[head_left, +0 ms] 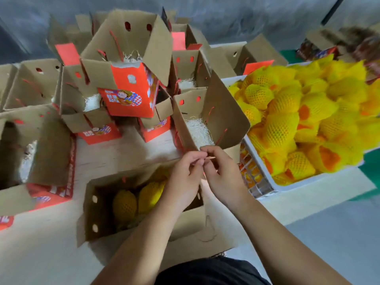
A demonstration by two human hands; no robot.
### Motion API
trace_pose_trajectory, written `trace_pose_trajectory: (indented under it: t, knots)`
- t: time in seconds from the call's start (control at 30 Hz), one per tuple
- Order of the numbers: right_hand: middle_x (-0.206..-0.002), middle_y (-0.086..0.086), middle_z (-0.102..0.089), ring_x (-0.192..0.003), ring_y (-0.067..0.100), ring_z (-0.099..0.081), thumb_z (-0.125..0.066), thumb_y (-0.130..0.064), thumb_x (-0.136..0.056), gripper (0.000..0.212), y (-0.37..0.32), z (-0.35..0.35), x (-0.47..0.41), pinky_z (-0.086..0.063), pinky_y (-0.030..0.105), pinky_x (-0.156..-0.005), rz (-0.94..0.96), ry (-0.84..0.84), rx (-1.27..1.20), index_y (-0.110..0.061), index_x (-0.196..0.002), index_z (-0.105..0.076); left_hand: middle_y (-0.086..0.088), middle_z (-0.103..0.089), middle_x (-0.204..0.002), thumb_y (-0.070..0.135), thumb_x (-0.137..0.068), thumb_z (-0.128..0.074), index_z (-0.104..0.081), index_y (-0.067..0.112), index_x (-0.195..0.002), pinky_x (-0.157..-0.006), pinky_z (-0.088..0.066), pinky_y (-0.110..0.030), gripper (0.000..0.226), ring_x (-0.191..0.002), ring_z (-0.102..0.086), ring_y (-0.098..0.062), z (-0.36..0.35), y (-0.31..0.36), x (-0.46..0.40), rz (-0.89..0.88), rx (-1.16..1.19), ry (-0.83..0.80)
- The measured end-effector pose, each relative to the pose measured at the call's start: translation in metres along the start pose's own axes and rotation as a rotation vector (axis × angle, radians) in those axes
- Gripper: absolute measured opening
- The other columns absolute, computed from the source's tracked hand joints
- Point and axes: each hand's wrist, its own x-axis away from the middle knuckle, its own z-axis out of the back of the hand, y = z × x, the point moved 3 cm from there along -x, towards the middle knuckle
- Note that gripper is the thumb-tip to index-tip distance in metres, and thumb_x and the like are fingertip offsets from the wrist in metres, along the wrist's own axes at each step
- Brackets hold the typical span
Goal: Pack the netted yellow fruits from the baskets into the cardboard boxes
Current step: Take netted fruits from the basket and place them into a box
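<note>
Both sets of fingertips were pinched together on something tiny and thin, too blurry to say what, maybe a cord or a shred of filler. Left hand (186,173) and right hand (221,173) met right above the near box (102,206), where two netted fruits (136,199) already sat. Looked like a pause mid-fill to me; next up would be reaching right into the white basket (287,185), heaped with lumpy fruit in soft yellow foam mesh. Empty boxes (207,118) behind held pale shredded paper.
</note>
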Motion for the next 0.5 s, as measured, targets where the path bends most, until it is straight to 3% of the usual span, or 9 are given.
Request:
trace_pose_trajectory:
  t: [0.1,0.17,0.23,0.3,0.4,0.5]
  knots:
    - [-0.117,-0.004,-0.068,-0.108,0.008,-0.063,-0.058,-0.007,-0.094,0.033,0.015,0.054,-0.011,-0.053,0.029,-0.089,0.073,0.136,-0.028,-0.014,-0.126,-0.064,0.022,-0.072,-0.114,0.018,-0.100,-0.052,-0.069,0.041,-0.109,-0.091,-0.046,-0.008,0.031,-0.113,-0.064,0.005,-0.053,0.028,-0.014,-0.048,0.038,-0.020]
    - [-0.116,0.000,-0.065,-0.110,0.014,-0.061,-0.059,-0.006,-0.088,0.036,0.026,0.091,-0.020,-0.050,0.035,-0.093,0.181,0.214,0.047,-0.013,-0.123,-0.065,0.023,-0.071,-0.115,0.023,-0.095,-0.051,-0.068,0.045,-0.110,-0.095,-0.048,-0.012,0.032,-0.114,-0.064,0.004,-0.086,0.040,-0.023,-0.075,0.021,-0.046]
    - [-0.124,0.003,-0.059,-0.116,0.023,-0.055,-0.062,-0.011,-0.085,0.041,0.043,0.129,-0.026,-0.045,0.042,-0.098,0.245,0.295,0.246,-0.017,-0.126,-0.064,0.021,-0.072,-0.118,0.024,-0.094,-0.053,-0.067,0.046,-0.115,-0.099,-0.050,-0.020,0.033,-0.116,-0.064,0.002,-0.121,0.050,-0.033,-0.092,-0.015,-0.083]
    - [-0.138,0.005,-0.050,-0.122,0.030,-0.048,-0.062,-0.026,-0.085,0.049,0.052,0.147,-0.033,-0.040,0.046,-0.099,0.179,0.367,0.495,-0.027,-0.134,-0.060,0.018,-0.073,-0.118,0.026,-0.093,-0.055,-0.068,0.042,-0.118,-0.098,-0.050,-0.022,0.032,-0.116,-0.065,-0.001,-0.137,0.051,-0.038,-0.061,0.010,-0.085]
    - [-0.155,0.004,-0.032,-0.131,0.038,-0.038,-0.059,-0.044,-0.090,0.057,0.072,0.167,-0.048,-0.040,0.053,-0.101,-0.042,0.202,0.640,-0.039,-0.145,-0.048,0.021,-0.072,-0.113,0.033,-0.091,-0.057,-0.069,0.044,-0.112,-0.087,-0.049,-0.013,0.026,-0.110,-0.066,0.001,-0.162,0.054,-0.041,0.016,0.081,-0.046]
    - [-0.145,0.009,-0.033,-0.121,0.042,-0.047,-0.072,-0.037,-0.088,0.051,0.082,0.176,-0.058,-0.049,0.051,-0.094,0.021,0.074,0.570,-0.028,-0.134,-0.051,0.023,-0.070,-0.112,0.041,-0.088,-0.059,-0.068,0.051,-0.107,-0.079,-0.048,-0.008,0.023,-0.105,-0.064,0.009,-0.178,0.058,-0.043,0.123,0.112,0.011]
